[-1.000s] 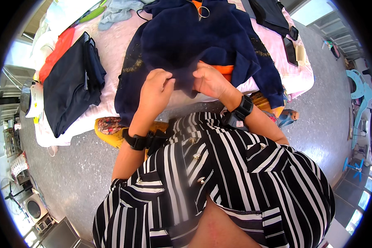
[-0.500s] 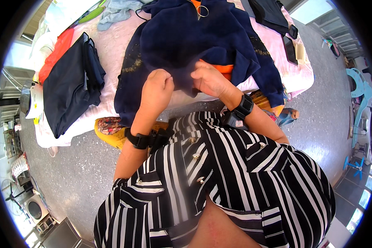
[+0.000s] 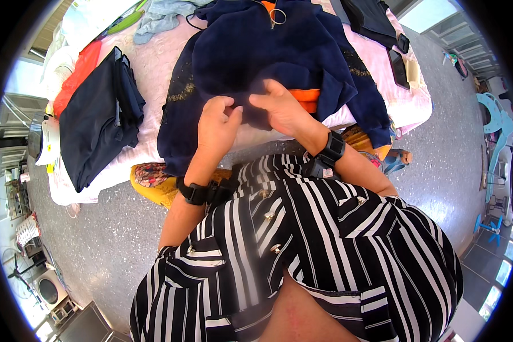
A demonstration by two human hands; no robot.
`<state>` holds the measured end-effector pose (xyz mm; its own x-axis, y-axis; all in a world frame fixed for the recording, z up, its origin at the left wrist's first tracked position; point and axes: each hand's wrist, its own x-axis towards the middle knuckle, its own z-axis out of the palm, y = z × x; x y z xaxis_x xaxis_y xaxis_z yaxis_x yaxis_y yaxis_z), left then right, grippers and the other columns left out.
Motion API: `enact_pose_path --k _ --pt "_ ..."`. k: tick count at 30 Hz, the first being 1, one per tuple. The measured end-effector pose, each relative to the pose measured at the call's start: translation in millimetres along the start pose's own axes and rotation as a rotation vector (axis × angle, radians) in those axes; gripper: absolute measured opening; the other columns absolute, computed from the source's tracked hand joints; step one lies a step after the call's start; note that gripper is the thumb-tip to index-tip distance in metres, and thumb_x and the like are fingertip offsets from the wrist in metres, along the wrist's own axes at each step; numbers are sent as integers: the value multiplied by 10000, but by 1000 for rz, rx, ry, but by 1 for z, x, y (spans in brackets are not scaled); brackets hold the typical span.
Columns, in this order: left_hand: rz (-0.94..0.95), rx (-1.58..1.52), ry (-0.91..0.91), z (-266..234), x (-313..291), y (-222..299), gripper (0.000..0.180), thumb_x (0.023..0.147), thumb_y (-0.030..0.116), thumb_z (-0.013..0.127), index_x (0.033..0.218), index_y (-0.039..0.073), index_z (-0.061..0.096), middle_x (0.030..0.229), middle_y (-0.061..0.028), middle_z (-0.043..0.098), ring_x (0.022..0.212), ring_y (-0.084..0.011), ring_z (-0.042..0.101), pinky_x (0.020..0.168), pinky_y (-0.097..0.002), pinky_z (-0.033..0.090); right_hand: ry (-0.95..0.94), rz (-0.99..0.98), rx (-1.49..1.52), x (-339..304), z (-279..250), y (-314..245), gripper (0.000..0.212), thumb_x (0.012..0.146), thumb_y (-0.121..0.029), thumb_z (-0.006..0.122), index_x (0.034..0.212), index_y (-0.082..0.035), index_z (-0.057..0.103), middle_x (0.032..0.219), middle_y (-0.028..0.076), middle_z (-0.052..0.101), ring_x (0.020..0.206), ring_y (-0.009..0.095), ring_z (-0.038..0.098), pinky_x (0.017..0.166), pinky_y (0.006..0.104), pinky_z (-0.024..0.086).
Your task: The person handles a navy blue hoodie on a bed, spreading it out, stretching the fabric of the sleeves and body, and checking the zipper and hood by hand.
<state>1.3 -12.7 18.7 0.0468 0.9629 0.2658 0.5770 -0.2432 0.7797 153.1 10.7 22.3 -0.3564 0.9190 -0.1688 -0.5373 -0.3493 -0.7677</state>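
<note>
Lying on the pale-pink patterned cloth (image 3: 157, 71), the navy-blue soft-fabric sweatshirt (image 3: 251, 54) spreads beneath and beyond the left hand (image 3: 218, 124) and right hand (image 3: 286, 111). The right thumb and forefinger stand apart; whether the half-curled left pinches fabric, I cannot tell. Even tension from both should keep the bright-orange fabric patch (image 3: 306, 94), right of the right hand, neat.

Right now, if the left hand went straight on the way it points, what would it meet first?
Most likely the dark blue top lying ahead of the left hand; depth is unclear, so they may be touching.
</note>
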Motion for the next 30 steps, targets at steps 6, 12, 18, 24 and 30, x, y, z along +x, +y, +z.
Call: enact_pose_path --k 6,12,18,24,30 --pt "-47 -51 -18 4 1 -4 272 722 128 600 947 -13 540 856 -132 547 703 -204 550 646 -294 447 57 -57 -70 3 -2 8 358 708 43 552 1042 18 425 924 54 499 827 119 519 714 247 438" --pt "-57 -56 -39 3 1 -3 233 724 125 595 901 -16 537 833 -135 551 689 -205 553 630 -299 446 49 -13 -145 6 -7 9 445 673 51 550 1087 27 387 940 66 478 856 129 499 716 251 428" --pt "71 -18 24 4 0 -7 160 711 95 584 811 -18 530 797 -146 554 679 -252 550 618 -314 441 37 -54 -284 9 -9 13 511 655 44 553 1129 29 364 951 76 470 857 135 487 728 250 420" --pt "125 15 48 4 0 -6 106 709 54 552 785 -16 526 799 -150 554 698 -297 538 631 -339 440 42 -159 -430 5 -4 12 379 655 63 521 1015 -8 425 915 46 463 857 118 458 731 234 395" --pt "270 118 80 7 1 -10 58 716 36 513 754 -9 513 828 -156 553 730 -339 526 635 -382 443 32 -244 -617 7 -6 16 426 673 25 539 1076 2 402 939 50 473 883 124 457 754 242 395"
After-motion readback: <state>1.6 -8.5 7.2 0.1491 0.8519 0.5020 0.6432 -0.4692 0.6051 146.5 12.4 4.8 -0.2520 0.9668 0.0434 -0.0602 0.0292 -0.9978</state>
